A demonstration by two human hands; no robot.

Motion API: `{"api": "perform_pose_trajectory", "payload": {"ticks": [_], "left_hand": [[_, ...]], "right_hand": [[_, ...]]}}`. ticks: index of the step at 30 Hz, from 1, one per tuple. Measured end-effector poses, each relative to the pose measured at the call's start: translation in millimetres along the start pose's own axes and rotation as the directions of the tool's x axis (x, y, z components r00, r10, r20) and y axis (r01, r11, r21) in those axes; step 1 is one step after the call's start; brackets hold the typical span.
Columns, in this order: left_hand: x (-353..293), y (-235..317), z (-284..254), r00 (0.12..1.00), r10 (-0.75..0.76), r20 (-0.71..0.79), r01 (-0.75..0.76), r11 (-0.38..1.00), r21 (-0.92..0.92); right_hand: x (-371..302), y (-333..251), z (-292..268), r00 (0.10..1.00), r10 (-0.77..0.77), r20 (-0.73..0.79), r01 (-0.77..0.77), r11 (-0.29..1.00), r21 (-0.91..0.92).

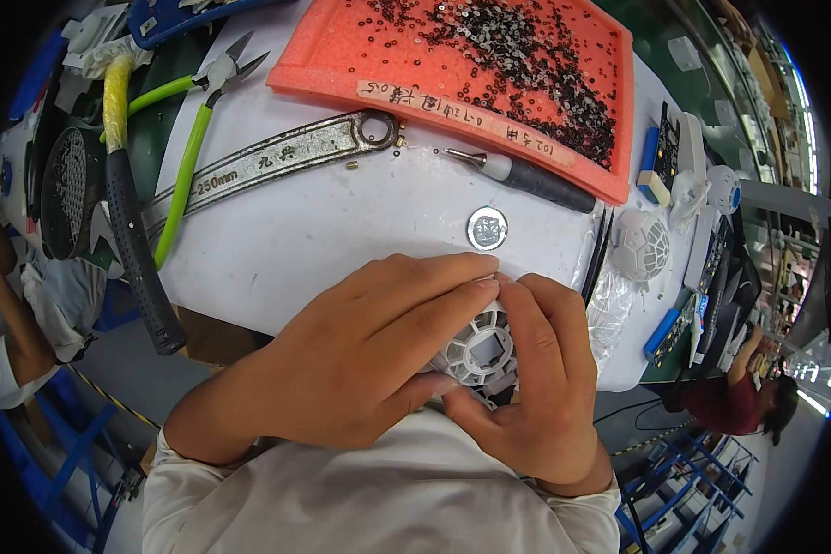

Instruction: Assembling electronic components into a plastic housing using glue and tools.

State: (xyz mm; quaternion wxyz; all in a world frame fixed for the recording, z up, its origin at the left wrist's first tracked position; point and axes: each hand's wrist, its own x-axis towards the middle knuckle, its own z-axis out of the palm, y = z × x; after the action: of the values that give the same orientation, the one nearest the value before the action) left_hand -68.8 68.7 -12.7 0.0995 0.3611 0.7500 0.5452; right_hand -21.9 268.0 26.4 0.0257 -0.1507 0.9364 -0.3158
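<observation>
Close to my body, at the table's front edge, I hold a round white plastic part (pixel 475 369) with a web-like ribbed frame and a dark square at its middle. My left hand (pixel 369 351) wraps its left side, fingers stretched over the top. From the other side, my right hand (pixel 549 383) grips it with bent fingers. Both hands' fingertips meet at its far edge, so anything small pinched there is hidden. Just beyond the fingers lies a silver metal disc (pixel 487 228). A similar white webbed shell (pixel 644 245) sits to the right.
A red foam tray (pixel 314 55) of small black and silver washers stands at the back. In front of it lies a black-handled pen-like tool (pixel 535 180). To the left are a large wrench (pixel 277 162), green-handled cutters (pixel 189 166) and a hammer (pixel 129 212). Circuit boards (pixel 667 148) line the right.
</observation>
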Motion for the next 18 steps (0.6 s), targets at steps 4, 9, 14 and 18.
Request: {"api": "perform_pose_trajectory", "payload": {"ticks": [4, 9, 14, 18], "left_hand": [[-1.8, 0.5, -0.1, 1.0, 0.002, -0.01, -0.002, 1.0, -0.004], [-1.8, 0.9, -0.1, 1.0, -0.001, -0.011, 0.0, 1.0, -0.013], [-3.9, -1.6, 1.3, 1.0, 0.002, -0.006, -0.002, 1.0, 0.005], [-2.2, -2.2, 2.1, 1.0, 0.027, -0.014, -0.026, 1.0, 0.009]], "right_hand": [[-1.7, 1.8, 1.4, 0.999, -0.035, -0.022, 0.035, 0.999, 0.006], [1.7, 1.1, -2.2, 0.999, -0.054, 0.009, 0.054, 0.998, -0.032], [4.4, -1.1, -3.5, 0.997, -0.059, 0.048, 0.063, 0.994, -0.086], [3.3, -0.4, -2.7, 0.997, -0.062, 0.036, 0.065, 0.994, -0.083]]}}
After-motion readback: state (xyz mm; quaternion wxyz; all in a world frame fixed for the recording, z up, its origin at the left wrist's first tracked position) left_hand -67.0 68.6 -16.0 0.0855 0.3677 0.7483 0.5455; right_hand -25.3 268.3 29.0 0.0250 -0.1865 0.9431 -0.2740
